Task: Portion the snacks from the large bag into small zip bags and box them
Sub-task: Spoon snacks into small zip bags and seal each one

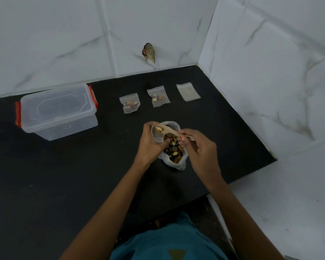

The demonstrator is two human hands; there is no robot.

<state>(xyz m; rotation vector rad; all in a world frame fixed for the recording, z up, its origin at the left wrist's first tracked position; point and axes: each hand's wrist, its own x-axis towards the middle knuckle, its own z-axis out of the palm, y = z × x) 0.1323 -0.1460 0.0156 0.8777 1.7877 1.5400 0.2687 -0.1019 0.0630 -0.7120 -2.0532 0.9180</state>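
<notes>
The large bag of mixed nuts stands open on the black counter. Above it my left hand holds a small zip bag open, with a few nuts inside. My right hand grips a wooden spoon whose bowl reaches into the small bag's mouth. Two filled small zip bags lie flat farther back. A stack of unfilled zip bags lies to their right. A clear plastic box with orange latches sits closed at the left.
White marble-patterned tile walls close the counter at the back and right. A broken hole shows in the back wall. The counter's front right edge drops off near my right forearm.
</notes>
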